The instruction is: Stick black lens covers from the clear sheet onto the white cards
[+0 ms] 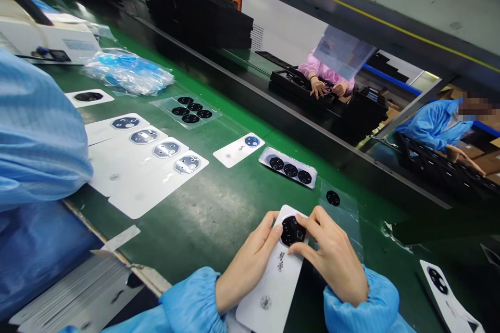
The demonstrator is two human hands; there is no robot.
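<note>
A white phone-shaped panel (pixel 275 281) with dark lettering lies tilted in front of me. Near its top end sits a round black camera-lens cover (pixel 292 233) with small holes. My left hand (pixel 252 257) grips the panel's left edge, its thumb touching the cover's left side. My right hand (pixel 332 250) pinches the cover's right side between thumb and index finger, over the panel's right edge. Just beyond my right hand is a clear plastic sheet (pixel 349 221) bearing one black disc (pixel 333 197).
A strip of black discs (pixel 287 167), a white panel with a blue-tinted disc (pixel 239 151) and several overlapping white panels (pixel 144 182) lie on the green bench (pixel 226 208). Another panel (pixel 441 286) is at right. A blue-sleeved person (pixel 35 135) is close at left; two people work beyond.
</note>
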